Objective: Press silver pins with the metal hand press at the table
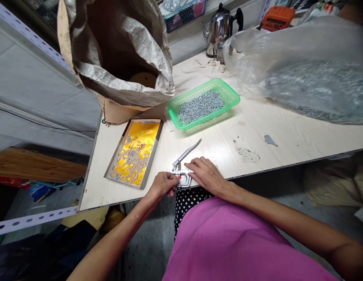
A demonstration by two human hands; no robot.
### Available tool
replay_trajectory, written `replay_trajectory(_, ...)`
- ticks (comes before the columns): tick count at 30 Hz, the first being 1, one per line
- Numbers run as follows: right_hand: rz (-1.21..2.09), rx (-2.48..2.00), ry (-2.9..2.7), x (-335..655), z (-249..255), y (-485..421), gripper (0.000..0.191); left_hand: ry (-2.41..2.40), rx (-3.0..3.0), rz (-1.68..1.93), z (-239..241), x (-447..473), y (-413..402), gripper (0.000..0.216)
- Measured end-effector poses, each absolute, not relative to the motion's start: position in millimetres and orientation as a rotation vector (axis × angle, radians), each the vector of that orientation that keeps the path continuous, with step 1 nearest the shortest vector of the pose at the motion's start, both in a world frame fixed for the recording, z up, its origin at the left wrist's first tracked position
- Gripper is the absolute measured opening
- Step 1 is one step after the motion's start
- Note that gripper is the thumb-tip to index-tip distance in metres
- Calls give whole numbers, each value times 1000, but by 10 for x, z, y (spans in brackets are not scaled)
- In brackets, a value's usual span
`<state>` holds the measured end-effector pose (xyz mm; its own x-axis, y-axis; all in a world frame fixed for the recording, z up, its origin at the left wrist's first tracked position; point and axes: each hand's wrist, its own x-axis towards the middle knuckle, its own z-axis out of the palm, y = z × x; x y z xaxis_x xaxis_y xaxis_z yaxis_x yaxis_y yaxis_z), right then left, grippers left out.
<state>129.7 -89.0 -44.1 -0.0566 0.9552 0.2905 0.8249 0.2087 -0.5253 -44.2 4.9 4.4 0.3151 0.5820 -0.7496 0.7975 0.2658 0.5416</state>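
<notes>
At the table's front edge lies a small metal hand-lever tool (185, 180) with a coil spring, a rounded opening and a red spot. Its long grey lever (187, 151) slants up and away to the right. My left hand (163, 184) is at the tool's left side, thumb and fingertips pinched together; what lies between them is too small to make out. From the right, my right hand (207, 175) lies low over the table with its fingers stretched out, the tips touching the tool's right side.
A shallow tray (153, 159) of small metal pins stands left. Behind is a green basket (189, 125) of similar pieces. A large open sack (120, 97) rises back left; a clear plastic bag (304, 50) of metal parts fills the right. A kettle (219, 29) stands at the back.
</notes>
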Motion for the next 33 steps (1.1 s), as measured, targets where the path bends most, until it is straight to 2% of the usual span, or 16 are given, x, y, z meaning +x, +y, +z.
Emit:
replay_trajectory(11, 270, -1666, -1895, 1388, -461, -886, 34, 1307, 1589, -497, 171, -344, 176, 26)
replay_trajectory(19, 226, -1684, -1892, 1667, -350, -684, 39, 1345, 1447, -488, 135, -323, 156, 27)
replay_trajectory(21, 219, -1651, -1961, 1748, -347, -636, 48, 1361, 1387, -445, 119, -339, 133, 25)
replay_trajectory(25, 299, -1576, -2205, 1874, -384, -556, 93, 1394, 1299, -333, 89, -378, 78, 17)
replay_trajectory(27, 345, -1551, -2314, 1907, -395, -520, 107, 1404, 1285, -305, 83, -390, 58, 17)
replay_trajectory(29, 353, -1526, -2381, 1919, -386, -484, 110, 1405, 1278, -299, 84, -393, 49, 20)
replay_trajectory(33, 332, -1525, -2400, 1900, -329, -442, 102, 1417, 1260, -301, 92, -393, 49, 23)
